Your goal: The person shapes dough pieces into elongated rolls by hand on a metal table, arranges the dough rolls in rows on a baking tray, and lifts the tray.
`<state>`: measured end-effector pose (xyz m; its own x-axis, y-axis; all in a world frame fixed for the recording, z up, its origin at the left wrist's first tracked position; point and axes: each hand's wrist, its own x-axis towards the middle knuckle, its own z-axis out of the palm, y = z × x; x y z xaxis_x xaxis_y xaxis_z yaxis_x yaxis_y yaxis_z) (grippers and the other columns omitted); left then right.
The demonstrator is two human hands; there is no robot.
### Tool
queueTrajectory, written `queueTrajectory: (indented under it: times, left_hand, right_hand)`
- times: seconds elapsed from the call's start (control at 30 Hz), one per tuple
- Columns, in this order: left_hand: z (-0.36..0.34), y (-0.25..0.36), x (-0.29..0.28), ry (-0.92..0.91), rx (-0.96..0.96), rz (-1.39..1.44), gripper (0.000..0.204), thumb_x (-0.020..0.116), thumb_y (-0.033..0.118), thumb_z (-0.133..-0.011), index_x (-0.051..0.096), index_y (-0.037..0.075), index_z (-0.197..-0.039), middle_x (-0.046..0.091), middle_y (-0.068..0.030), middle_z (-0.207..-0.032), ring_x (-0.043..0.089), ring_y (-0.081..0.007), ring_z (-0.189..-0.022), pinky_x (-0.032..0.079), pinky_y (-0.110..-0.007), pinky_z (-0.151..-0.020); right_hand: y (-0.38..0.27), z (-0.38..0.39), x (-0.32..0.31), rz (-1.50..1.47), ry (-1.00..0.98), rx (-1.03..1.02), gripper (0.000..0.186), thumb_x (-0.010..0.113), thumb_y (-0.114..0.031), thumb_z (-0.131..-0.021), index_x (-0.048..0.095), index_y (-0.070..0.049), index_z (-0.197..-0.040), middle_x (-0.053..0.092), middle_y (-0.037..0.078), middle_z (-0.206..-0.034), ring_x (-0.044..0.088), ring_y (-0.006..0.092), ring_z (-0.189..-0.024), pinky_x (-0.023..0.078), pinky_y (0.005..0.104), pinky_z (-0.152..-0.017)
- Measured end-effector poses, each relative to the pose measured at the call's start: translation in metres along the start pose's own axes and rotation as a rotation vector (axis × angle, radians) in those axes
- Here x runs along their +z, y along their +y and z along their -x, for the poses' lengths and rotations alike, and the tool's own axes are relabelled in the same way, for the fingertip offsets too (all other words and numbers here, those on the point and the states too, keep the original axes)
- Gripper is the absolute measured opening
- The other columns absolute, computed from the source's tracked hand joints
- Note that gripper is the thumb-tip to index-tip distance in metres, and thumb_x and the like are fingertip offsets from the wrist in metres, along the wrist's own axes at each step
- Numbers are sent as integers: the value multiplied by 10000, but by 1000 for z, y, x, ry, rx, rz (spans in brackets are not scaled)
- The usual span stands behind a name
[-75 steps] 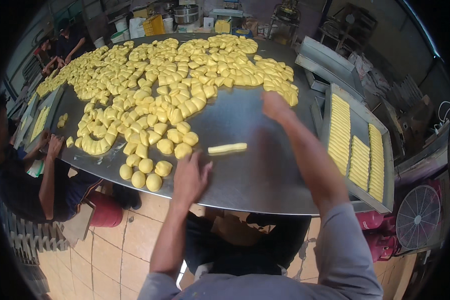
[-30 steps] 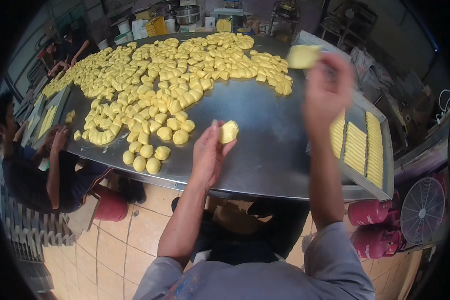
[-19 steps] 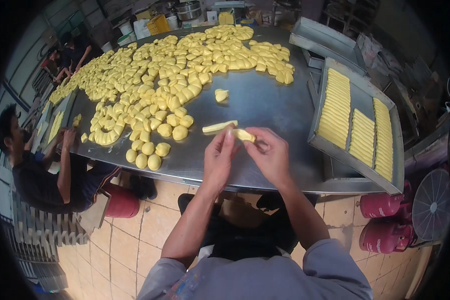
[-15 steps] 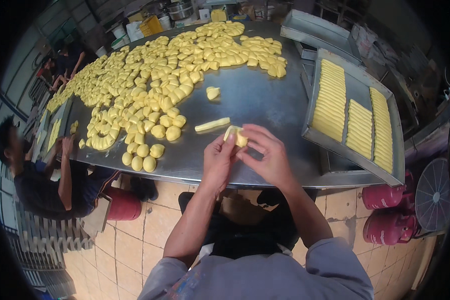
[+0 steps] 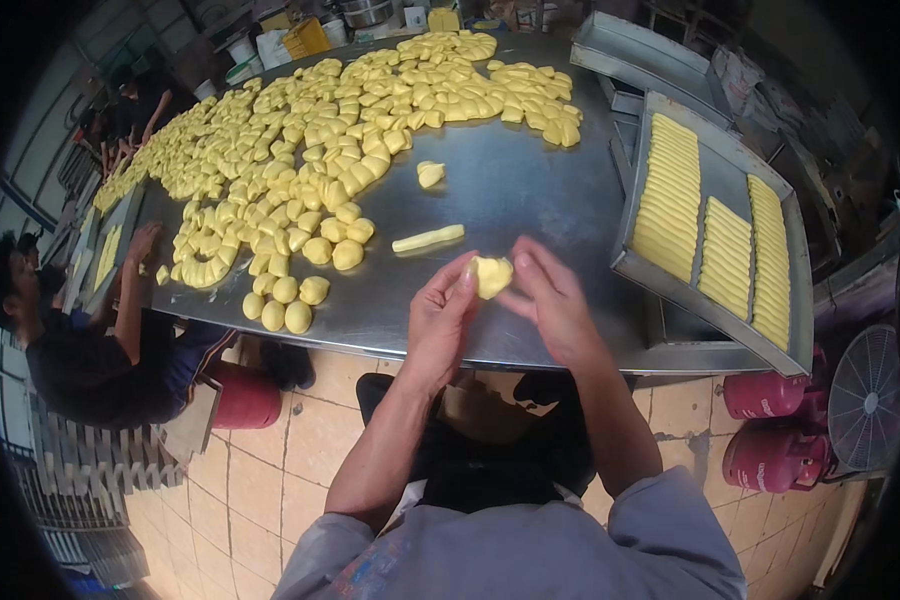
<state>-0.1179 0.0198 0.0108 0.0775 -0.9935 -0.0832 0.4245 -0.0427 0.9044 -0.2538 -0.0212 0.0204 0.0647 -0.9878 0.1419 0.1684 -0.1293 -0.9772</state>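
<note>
Near the table's front edge, my left hand [image 5: 442, 320] grips a lumpy yellow dough piece [image 5: 492, 276] between thumb and fingers. My right hand [image 5: 550, 305] is at the piece's right side with its fingers apart and slightly blurred; whether they touch it is unclear. A short dough roll [image 5: 427, 238] lies just beyond my hands, and a single lump [image 5: 430, 173] sits farther back. A large mass of yellow dough pieces [image 5: 330, 150] covers the left and back of the steel table [image 5: 530, 190], with several rounded balls [image 5: 275, 313] at the front left.
At right, a metal tray [image 5: 625, 265] holds rows of shaped dough; another tray [image 5: 650, 65] lies behind it. Co-workers [image 5: 80, 350] work along the left side by more trays. A fan [image 5: 867, 400] and red gas cylinders [image 5: 775, 455] stand below right.
Since 2.5 seconds ago both hands have come together over a dough piece, and a lone lump has appeared on the table. In the last half second my right fingers have spread slightly away from the piece.
</note>
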Motion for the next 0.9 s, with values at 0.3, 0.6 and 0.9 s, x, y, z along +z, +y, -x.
queueTrajectory:
  times: [0.3, 0.6, 0.9]
  left_hand:
    - [1, 5, -26, 6, 34, 144, 561, 438, 436, -967, 474, -13, -1302, 517, -111, -1279, 475, -162, -1171, 362, -310, -999]
    - [6, 7, -53, 35, -55, -38, 437, 583, 194, -922, 473, -35, -1277, 571, -139, -1177, 618, -160, -964, 523, -228, -810]
    - [15, 30, -55, 0, -16, -75, 397, 611, 148, -903, 528, -39, -1242, 644, -134, -1043, 633, -144, -916, 535, -225, -791]
  right_hand:
    - [-10, 0, 16, -246, -393, 372, 334, 535, -148, -939, 537, 56, -1203, 591, 130, -1113, 585, 182, -1031, 520, 328, -900]
    - [7, 1, 38, 255, -275, 172, 322, 612, -37, -872, 555, 71, -1170, 642, 97, -945, 631, 147, -833, 525, 262, -772]
    - [-25, -15, 36, 343, -531, 93, 217, 647, -80, -845, 641, 53, -1017, 635, 66, -899, 589, 94, -688, 489, 230, -619]
